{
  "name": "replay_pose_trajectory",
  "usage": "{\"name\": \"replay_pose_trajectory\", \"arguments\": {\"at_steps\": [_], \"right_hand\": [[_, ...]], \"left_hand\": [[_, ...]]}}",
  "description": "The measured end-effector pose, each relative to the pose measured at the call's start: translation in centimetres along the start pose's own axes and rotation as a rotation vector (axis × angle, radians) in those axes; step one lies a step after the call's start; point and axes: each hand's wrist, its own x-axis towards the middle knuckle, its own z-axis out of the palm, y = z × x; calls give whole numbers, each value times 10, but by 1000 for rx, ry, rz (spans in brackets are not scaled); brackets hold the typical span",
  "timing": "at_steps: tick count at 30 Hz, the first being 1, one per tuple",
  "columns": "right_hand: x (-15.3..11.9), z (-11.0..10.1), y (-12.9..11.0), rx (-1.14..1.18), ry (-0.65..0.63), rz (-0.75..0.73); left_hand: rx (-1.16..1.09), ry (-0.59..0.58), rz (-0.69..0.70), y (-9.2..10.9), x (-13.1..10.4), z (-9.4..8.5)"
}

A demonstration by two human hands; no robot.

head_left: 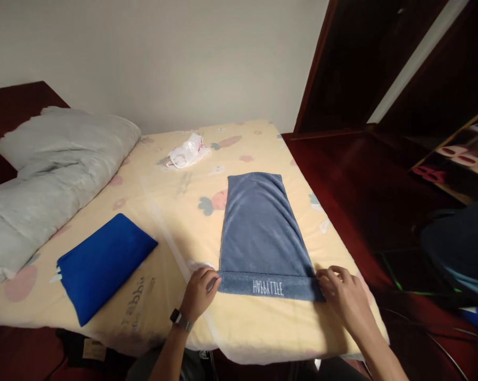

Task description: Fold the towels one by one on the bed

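Observation:
A grey-blue towel (263, 227) lies spread on the bed, narrowing toward the far end. Its near edge is turned over into a band that carries the upside-down white words "HAPPY LIFE". My left hand (201, 292), with a dark watch (181, 319) on the wrist, pinches the left end of that band. At the right end, my right hand (345, 296) has its thumb and fingers closed on the towel near the fold; its fingertips are partly hidden.
The bed has a yellow patterned sheet (171, 211). A blue folded cloth (106, 264) lies at left, below a grey quilt (64, 169). A white plastic bag (189, 152) rests near the wall. Shoes (463, 156) stand on a rack at far right.

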Motion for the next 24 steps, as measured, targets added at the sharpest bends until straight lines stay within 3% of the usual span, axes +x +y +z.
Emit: {"name": "replay_pose_trajectory", "arguments": {"at_steps": [4,8,15,19,24], "right_hand": [[-2,-6,-1,141,-204,-135],[-7,-6,-2,171,-301,-101],[-2,-7,-7,387,-232,4],[4,-5,-12,546,-222,189],[16,2,-20,479,-158,316]], "left_hand": [[27,-131,75,-5,-9,-1],[52,-105,47,-18,-13,8],[-8,-43,30,-18,-7,16],[-101,92,-123,-10,5,24],[-164,155,-262,0,23,33]]}}
